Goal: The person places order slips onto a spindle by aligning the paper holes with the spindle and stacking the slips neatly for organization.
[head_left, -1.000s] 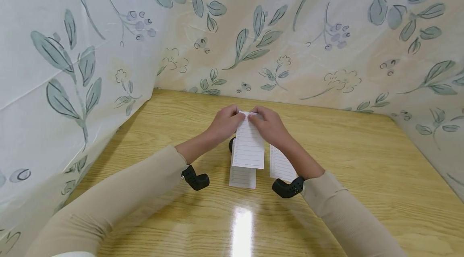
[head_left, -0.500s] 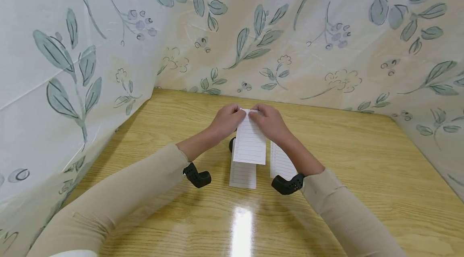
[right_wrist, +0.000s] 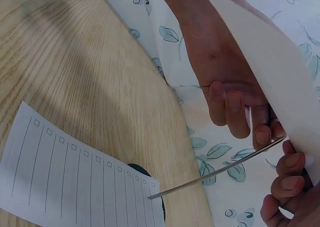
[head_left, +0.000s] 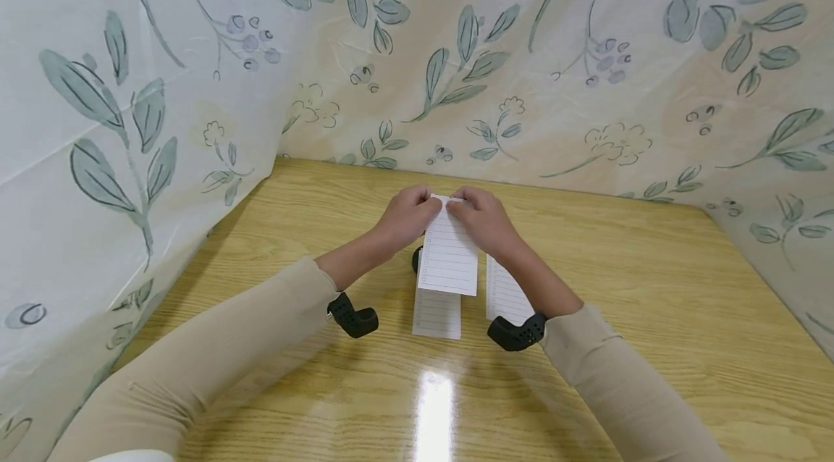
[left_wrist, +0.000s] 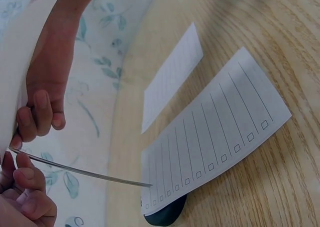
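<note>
A: Fingers (head_left: 431, 207) in head view?
B: Clamped. Left hand (head_left: 407, 219) and right hand (head_left: 483, 223) both pinch the top edge of the held sheet (head_left: 449, 255), thumbs on its lined face. It hangs over the lower sheet (head_left: 438, 318), covering part of it. Round black base (head_left: 416, 259) peeks out at that one's left.
A: Anything else there?
B: Third sheet (head_left: 507, 295) on the counter (head_left: 625, 266), partly behind the right forearm. Floral cloth (head_left: 391, 64) beyond.
A: Left wrist?
B: Thin metal rod (left_wrist: 95, 175) runs from near one short end of the lower sheet up to the fingers. Base shows from under that sheet; third sheet lies just beside it. Held sheet is plain on this side.
A: Right wrist?
B: Same rod, mirrored. Top end meets the held sheet's underside between both hands' fingers. Pierced or not: can't tell.
</note>
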The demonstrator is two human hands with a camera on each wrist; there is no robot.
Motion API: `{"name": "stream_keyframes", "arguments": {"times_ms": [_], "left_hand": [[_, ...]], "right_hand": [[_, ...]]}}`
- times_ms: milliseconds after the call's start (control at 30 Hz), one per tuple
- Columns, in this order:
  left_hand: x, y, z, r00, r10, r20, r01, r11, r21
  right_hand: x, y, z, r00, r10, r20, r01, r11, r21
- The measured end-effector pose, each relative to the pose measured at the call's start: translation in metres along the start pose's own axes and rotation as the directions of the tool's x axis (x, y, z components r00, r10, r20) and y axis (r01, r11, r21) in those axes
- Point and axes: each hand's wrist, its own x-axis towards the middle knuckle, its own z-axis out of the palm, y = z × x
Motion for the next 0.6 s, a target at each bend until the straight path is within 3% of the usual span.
{"name": "stream_keyframes", "arguments": {"times_ms": [600], "left_hand": [[0.0018, -0.0003, 0.0025, 0.999, -0.033, 0.0, 0.033, 0.999, 0.009]], "right_hand": [[0.0, -0.0003, -0.0002, 0.999, 0.037, 0.016, -0.037, 0.999, 0.016]]}}
